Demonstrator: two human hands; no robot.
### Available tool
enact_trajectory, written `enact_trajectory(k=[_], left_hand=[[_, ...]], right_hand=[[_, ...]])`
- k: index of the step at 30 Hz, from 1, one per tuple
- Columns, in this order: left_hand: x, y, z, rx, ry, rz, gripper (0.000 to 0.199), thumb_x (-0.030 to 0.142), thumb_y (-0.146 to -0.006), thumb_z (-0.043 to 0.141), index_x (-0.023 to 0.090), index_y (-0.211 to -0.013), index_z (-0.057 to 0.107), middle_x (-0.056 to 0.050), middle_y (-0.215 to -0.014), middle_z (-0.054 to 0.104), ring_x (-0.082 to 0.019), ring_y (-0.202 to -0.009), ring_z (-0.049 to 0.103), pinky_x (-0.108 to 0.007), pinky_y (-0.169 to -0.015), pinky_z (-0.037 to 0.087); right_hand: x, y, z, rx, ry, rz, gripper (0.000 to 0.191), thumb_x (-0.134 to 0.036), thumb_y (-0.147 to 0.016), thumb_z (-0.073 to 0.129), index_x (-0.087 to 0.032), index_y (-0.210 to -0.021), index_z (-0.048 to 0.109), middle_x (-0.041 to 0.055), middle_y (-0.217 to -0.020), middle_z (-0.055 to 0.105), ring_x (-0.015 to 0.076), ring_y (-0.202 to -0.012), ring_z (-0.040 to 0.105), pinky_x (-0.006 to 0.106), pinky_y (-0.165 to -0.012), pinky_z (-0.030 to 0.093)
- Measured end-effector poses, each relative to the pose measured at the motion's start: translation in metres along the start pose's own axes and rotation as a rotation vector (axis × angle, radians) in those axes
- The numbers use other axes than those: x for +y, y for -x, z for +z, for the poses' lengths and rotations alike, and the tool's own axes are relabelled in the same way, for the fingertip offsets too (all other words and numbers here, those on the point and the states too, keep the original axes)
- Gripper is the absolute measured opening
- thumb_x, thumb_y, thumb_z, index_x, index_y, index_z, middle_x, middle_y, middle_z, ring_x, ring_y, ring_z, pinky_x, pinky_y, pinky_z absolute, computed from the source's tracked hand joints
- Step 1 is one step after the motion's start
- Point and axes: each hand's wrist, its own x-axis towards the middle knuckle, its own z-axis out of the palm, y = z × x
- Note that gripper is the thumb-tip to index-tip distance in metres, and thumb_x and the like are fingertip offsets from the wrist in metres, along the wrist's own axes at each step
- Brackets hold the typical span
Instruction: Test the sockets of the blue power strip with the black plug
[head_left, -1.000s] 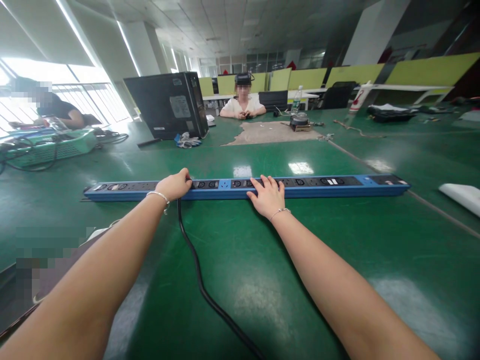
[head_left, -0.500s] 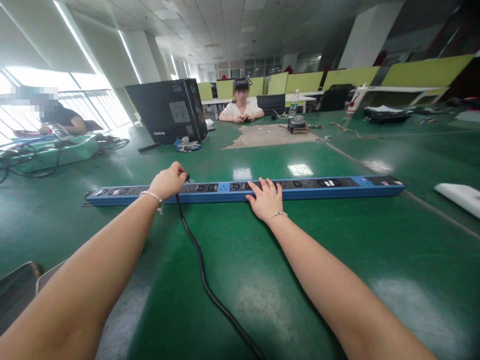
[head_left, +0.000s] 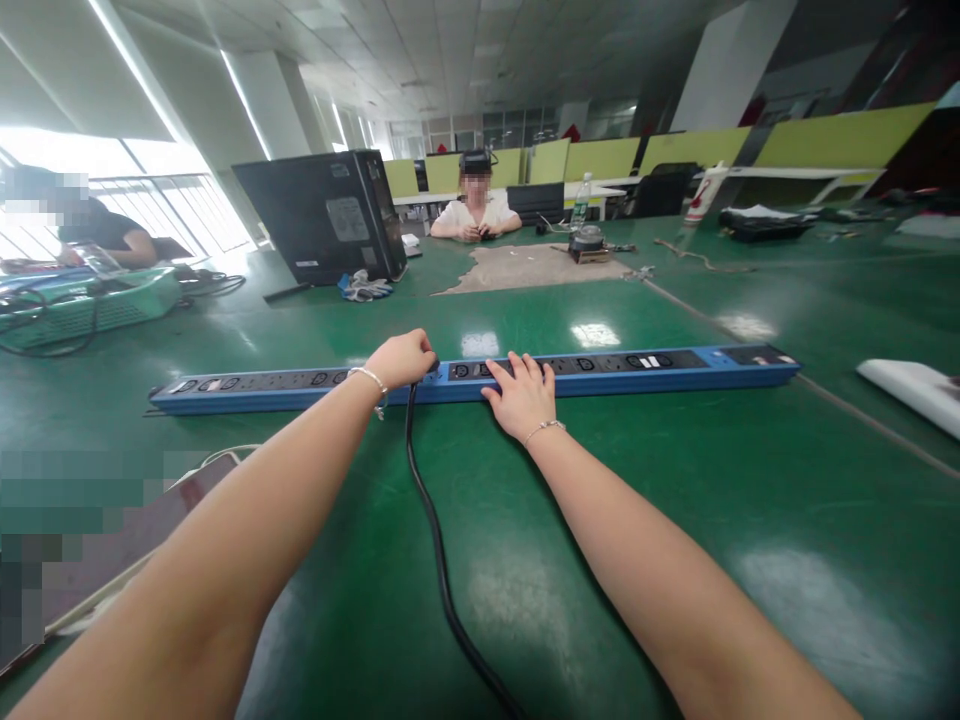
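A long blue power strip (head_left: 637, 382) with black socket sections lies across the green table. My left hand (head_left: 402, 360) is closed around the plug end of a black power cord (head_left: 439, 540), over the blue socket section near the strip's middle. Most of the plug is hidden by the fingers, and I cannot tell whether it sits in a socket. From that hand the cord runs down toward me. My right hand (head_left: 523, 395) lies on the strip just right of the blue section, fingers spread over its top.
A black computer case (head_left: 315, 215) stands at the back left, gloves (head_left: 364, 287) before it. Left of it is a green basket (head_left: 97, 315) with cables. A person (head_left: 480, 215) sits opposite. At right lies a white object (head_left: 907, 395); a tablet-like device (head_left: 142, 530) is at lower left.
My left hand has moved right along the strip with the cord's plug, to the blue socket section. My right hand stays on the strip. The view has shifted slightly.
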Motion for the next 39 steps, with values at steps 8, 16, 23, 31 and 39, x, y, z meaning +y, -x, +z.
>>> enact_trajectory(k=[8, 16, 23, 31, 39], left_hand=[[0.005, -0.012, 0.008, -0.071, -0.038, -0.036, 0.028, 0.03, -0.076, 0.048, 0.019, -0.097, 0.062, -0.01, -0.088, 0.071, -0.022, -0.085, 0.066, -0.03, -0.078, 0.047], [0.016, -0.004, 0.019, -0.024, -0.077, -0.065, 0.033, 0.028, -0.078, 0.043, 0.018, -0.106, 0.057, -0.016, -0.102, 0.069, -0.028, -0.094, 0.065, -0.036, -0.077, 0.048], [0.017, 0.007, 0.026, 0.023, -0.097, -0.067, 0.034, 0.031, -0.084, 0.034, 0.019, -0.111, 0.052, -0.017, -0.099, 0.068, -0.03, -0.093, 0.065, -0.04, -0.078, 0.048], [0.01, 0.004, 0.026, 0.003, -0.008, -0.067, 0.031, 0.035, -0.084, 0.038, 0.021, -0.107, 0.053, -0.014, -0.099, 0.069, -0.026, -0.092, 0.065, -0.036, -0.079, 0.048], [0.017, 0.002, 0.01, 0.126, 0.116, -0.103, 0.022, 0.031, -0.078, 0.046, 0.02, -0.093, 0.058, -0.011, -0.092, 0.069, -0.025, -0.088, 0.064, -0.034, -0.077, 0.047]], right_hand=[[-0.001, -0.002, 0.0, -0.006, -0.015, 0.002, 0.047, -0.047, -0.086, 0.051, -0.034, -0.132, 0.051, 0.0085, -0.143, 0.042, 0.0299, -0.133, 0.031, 0.052, -0.107, 0.018], [-0.003, -0.001, 0.0, -0.004, -0.032, 0.008, 0.052, -0.047, -0.087, 0.049, -0.025, -0.134, 0.049, 0.0098, -0.143, 0.042, 0.029, -0.133, 0.032, 0.051, -0.108, 0.017], [0.026, -0.01, -0.011, -0.11, -0.064, -0.065, 0.059, -0.046, -0.085, 0.05, -0.015, -0.135, 0.045, 0.0098, -0.143, 0.043, 0.0247, -0.132, 0.035, 0.043, -0.108, 0.024], [0.093, 0.003, -0.02, -0.092, 0.066, -0.05, 0.068, -0.052, -0.081, 0.054, -0.019, -0.139, 0.04, 0.0096, -0.146, 0.038, 0.0285, -0.135, 0.028, 0.049, -0.109, 0.019], [0.085, 0.006, -0.014, -0.011, 0.059, -0.015, 0.06, -0.046, -0.083, 0.056, -0.02, -0.136, 0.045, 0.0085, -0.144, 0.041, 0.0264, -0.133, 0.032, 0.047, -0.11, 0.018]])
